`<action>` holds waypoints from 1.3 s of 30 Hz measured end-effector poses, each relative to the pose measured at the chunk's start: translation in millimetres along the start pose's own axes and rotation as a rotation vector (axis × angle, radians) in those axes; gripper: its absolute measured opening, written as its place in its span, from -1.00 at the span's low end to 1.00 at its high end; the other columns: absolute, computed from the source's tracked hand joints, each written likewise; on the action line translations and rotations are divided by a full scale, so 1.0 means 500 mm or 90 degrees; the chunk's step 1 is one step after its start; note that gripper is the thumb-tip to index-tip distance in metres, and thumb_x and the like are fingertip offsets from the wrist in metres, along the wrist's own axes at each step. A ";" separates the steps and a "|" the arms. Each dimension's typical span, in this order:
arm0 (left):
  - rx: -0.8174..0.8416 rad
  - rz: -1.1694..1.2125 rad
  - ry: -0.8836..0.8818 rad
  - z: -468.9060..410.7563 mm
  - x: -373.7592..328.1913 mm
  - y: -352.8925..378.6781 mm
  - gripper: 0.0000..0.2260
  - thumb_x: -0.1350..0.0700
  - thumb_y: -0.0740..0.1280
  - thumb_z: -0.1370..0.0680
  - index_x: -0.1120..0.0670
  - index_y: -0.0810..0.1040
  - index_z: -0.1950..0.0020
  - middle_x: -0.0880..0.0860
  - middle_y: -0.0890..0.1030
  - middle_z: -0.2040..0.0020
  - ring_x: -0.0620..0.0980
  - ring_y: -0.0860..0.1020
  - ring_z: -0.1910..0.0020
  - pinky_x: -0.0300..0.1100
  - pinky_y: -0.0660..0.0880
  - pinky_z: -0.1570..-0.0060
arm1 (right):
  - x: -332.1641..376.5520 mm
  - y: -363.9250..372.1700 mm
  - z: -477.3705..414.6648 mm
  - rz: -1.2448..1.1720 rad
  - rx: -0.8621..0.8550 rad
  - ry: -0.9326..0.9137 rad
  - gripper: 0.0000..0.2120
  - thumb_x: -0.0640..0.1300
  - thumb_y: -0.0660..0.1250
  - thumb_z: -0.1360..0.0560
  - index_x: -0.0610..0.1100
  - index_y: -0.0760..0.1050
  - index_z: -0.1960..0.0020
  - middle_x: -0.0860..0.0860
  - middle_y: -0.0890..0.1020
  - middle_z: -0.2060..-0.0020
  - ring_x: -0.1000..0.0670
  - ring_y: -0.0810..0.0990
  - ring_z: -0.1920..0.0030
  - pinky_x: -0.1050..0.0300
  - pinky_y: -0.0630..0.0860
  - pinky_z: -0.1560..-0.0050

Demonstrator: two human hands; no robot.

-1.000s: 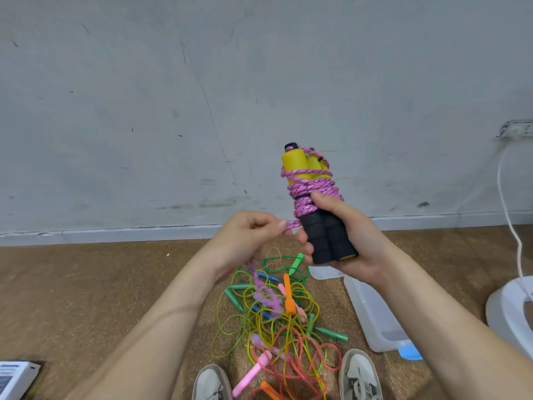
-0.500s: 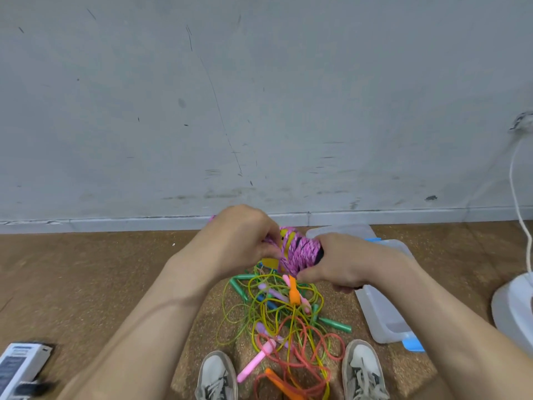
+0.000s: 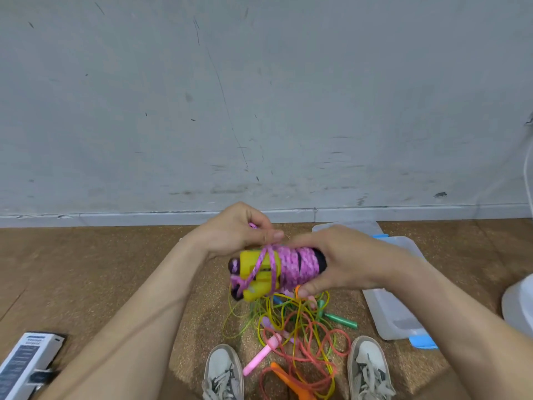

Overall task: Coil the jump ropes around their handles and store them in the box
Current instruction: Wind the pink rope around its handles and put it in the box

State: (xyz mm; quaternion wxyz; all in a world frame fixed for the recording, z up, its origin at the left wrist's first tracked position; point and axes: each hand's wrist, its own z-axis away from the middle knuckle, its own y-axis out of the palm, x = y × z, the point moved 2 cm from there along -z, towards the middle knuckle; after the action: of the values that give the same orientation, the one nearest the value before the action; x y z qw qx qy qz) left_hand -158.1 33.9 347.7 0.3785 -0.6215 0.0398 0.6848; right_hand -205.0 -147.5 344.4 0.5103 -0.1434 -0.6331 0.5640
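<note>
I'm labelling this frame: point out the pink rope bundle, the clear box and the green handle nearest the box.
pink rope bundle (image 3: 300,267), head view, on the wound coils.
clear box (image 3: 388,311), head view, on its bare inner wall.
green handle (image 3: 341,320), head view, on its mid-shaft.

Grey wall (image 3: 259,82), scuffed, w/ thin dark scratches; pale baseboard (image 3: 115,219) along the bottom. Brown speckled floor (image 3: 86,269). White carton (image 3: 26,362) w/ dark printed panel at bottom-left corner, small black item (image 3: 40,378) touching it, can't ID. Two grey-white lace-up sneakers, left (image 3: 223,368) & right (image 3: 367,365), toes pointing to wall. Right edge: white cable (image 3: 528,174) hanging down the wall, white rounded obj (image 3: 519,304) on floor, mostly cut off.
</note>
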 end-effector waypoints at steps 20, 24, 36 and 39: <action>-0.236 0.483 0.003 -0.010 -0.017 0.048 -0.65 0.34 0.11 -0.57 0.06 0.40 0.37 -0.06 0.32 0.54 -0.19 0.25 0.62 -0.37 0.15 0.58 | 0.009 -0.005 -0.030 -0.315 -0.381 0.035 -0.19 0.07 0.63 -0.17 0.21 0.26 -0.29 0.22 0.59 -0.04 0.22 0.57 -0.05 0.18 0.52 -0.09; -0.257 0.453 0.043 -0.008 -0.010 0.003 -0.70 0.32 0.20 -0.58 0.10 0.57 0.29 -0.01 0.52 0.46 -0.14 0.45 0.52 -0.32 0.35 0.47 | 0.003 -0.021 -0.011 -0.402 -0.155 0.014 -0.10 -0.08 0.67 -0.16 0.15 0.31 -0.40 0.19 0.57 -0.20 0.20 0.55 -0.19 0.13 0.45 -0.29; -0.243 0.380 0.238 0.037 -0.067 -0.007 -0.92 0.24 0.28 -0.51 0.19 0.54 0.16 0.05 0.48 0.46 0.06 0.65 0.36 -0.15 0.61 0.31 | -0.009 0.012 -0.011 0.050 0.126 0.215 -0.39 0.12 0.57 -0.21 0.00 0.38 -0.14 0.05 0.57 -0.01 -0.03 0.55 -0.02 0.03 0.53 -0.03; -0.121 0.455 0.300 0.059 -0.093 0.004 -0.90 0.26 0.35 -0.46 0.08 0.58 0.17 0.06 0.40 0.43 -0.02 0.45 0.57 -0.16 0.50 0.43 | -0.047 0.004 -0.022 -0.067 0.033 0.288 -0.47 0.09 0.57 -0.21 -0.08 0.45 -0.05 0.01 0.60 0.09 -0.04 0.58 0.08 0.06 0.53 0.06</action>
State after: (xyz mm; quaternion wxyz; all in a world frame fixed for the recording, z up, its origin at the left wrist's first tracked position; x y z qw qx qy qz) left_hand -186.2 26.3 394.5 0.0394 -0.7402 0.2743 0.6126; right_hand -186.7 -158.5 329.4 0.6713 -0.2201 -0.4947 0.5061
